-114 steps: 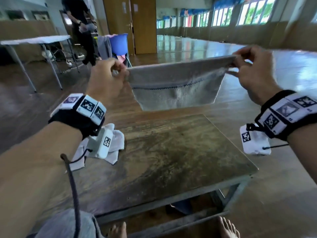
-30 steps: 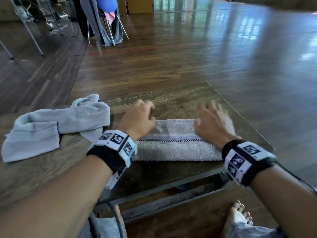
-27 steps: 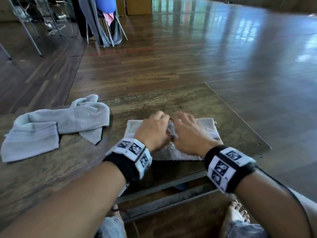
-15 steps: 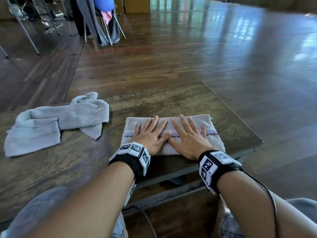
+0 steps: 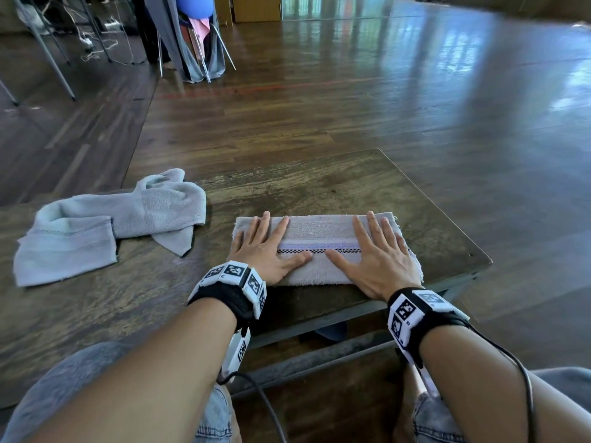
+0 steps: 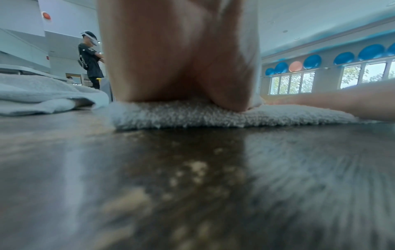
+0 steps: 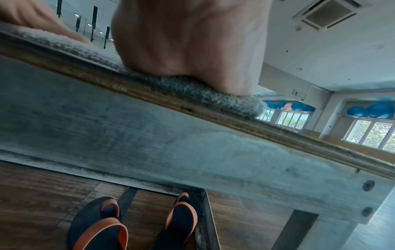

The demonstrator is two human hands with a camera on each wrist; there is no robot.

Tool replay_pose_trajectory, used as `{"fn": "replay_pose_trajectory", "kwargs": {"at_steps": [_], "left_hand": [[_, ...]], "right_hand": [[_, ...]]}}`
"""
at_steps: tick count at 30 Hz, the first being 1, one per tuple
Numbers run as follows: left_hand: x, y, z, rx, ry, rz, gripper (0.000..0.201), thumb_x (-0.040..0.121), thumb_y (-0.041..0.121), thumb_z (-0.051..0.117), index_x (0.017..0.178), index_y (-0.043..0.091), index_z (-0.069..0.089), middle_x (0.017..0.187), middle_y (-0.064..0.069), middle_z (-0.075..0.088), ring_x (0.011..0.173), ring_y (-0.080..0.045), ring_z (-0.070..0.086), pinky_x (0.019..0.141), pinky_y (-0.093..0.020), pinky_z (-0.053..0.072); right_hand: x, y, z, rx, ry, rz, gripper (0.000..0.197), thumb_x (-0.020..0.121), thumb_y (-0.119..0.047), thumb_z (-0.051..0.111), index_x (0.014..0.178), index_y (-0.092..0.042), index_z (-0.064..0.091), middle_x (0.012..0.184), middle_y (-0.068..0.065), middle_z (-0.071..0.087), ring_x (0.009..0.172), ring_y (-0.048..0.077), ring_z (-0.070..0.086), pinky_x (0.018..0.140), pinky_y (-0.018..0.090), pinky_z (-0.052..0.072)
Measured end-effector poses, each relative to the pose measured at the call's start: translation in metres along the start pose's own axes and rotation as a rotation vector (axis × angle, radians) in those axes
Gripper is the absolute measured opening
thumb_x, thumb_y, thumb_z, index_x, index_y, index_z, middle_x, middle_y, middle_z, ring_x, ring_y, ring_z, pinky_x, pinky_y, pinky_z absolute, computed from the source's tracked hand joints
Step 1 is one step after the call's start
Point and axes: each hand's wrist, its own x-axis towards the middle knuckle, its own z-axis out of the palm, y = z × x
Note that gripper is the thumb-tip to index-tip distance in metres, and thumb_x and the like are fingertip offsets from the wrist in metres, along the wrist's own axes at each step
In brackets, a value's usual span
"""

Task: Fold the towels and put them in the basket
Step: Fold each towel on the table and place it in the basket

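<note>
Head view: folded towel (image 5: 319,247) lies at the counter (image 5: 319,187) near edge; left hand (image 5: 265,251) and right hand (image 5: 374,257) press it flat, each grip wide, fingers straight, holding nothing. Second towel (image 5: 105,225) lies unfolded, left. No basket visible.

Left wrist view: palm bears on pile.

Right wrist view: towel's end overhangs the edge; risk, it slides off on release.

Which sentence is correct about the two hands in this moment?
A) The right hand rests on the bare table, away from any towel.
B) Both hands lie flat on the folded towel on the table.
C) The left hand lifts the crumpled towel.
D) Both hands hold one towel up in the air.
B: the left hand and the right hand press, fingers straight, on the folded towel; the crumpled towel lies untouched beside it.
</note>
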Motion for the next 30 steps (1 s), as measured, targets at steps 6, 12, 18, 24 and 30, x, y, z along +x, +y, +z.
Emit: {"fn": "replay_pose_trajectory", "kwargs": {"at_steps": [6, 12, 18, 24, 30], "left_hand": [[-0.003, -0.011, -0.004, -0.01, -0.024, -0.053, 0.13, 0.042, 0.11, 0.021, 0.149, 0.05, -0.021, 0.159, 0.013, -0.032, 0.147, -0.013, -0.029, 0.114, -0.052, -0.021], [-0.008, -0.014, -0.011, 0.013, -0.077, -0.056, 0.131, 0.04, 0.111, 0.022, 0.147, 0.051, -0.024, 0.158, 0.015, -0.034, 0.147, -0.01, -0.029, 0.113, -0.055, -0.023], [-0.007, -0.015, -0.013, 0.033, -0.121, -0.069, 0.132, 0.038, 0.111, 0.022, 0.145, 0.052, -0.026, 0.158, 0.016, -0.033, 0.147, -0.011, -0.029, 0.111, -0.059, -0.026], [0.011, -0.009, -0.036, 0.081, 0.139, -0.07, 0.08, 0.08, 0.084, 0.037, 0.147, 0.039, 0.033, 0.153, 0.002, 0.036, 0.145, -0.023, 0.027, 0.113, -0.065, 0.005], [0.017, -0.016, -0.057, 0.083, 0.149, -0.104, 0.019, 0.09, 0.045, 0.059, 0.102, 0.031, 0.062, 0.105, 0.008, 0.057, 0.115, -0.022, 0.052, 0.11, -0.063, 0.018]], "right_hand": [[-0.001, 0.004, -0.003, -0.001, 0.005, 0.029, 0.116, 0.072, -0.097, 0.015, 0.162, -0.027, -0.005, 0.169, -0.006, -0.014, 0.155, 0.012, -0.015, 0.127, 0.037, -0.003], [-0.002, 0.017, -0.005, 0.018, -0.02, 0.094, 0.12, 0.069, -0.1, 0.015, 0.161, -0.026, -0.008, 0.169, -0.011, -0.014, 0.155, 0.011, -0.014, 0.127, 0.042, 0.002], [-0.004, 0.025, -0.011, 0.012, -0.043, 0.101, 0.12, 0.066, -0.102, 0.009, 0.161, -0.031, -0.006, 0.168, -0.016, -0.011, 0.156, 0.014, -0.005, 0.126, 0.047, 0.005], [0.028, 0.022, -0.039, -0.088, 0.021, 0.053, 0.075, 0.093, -0.067, 0.036, 0.156, -0.028, 0.022, 0.164, -0.002, 0.027, 0.153, 0.027, 0.017, 0.119, 0.057, 0.019], [0.054, 0.029, -0.056, -0.007, -0.124, -0.053, 0.031, 0.096, -0.022, 0.055, 0.127, -0.022, 0.056, 0.137, 0.002, 0.052, 0.141, 0.03, 0.035, 0.117, 0.051, 0.03]]}}
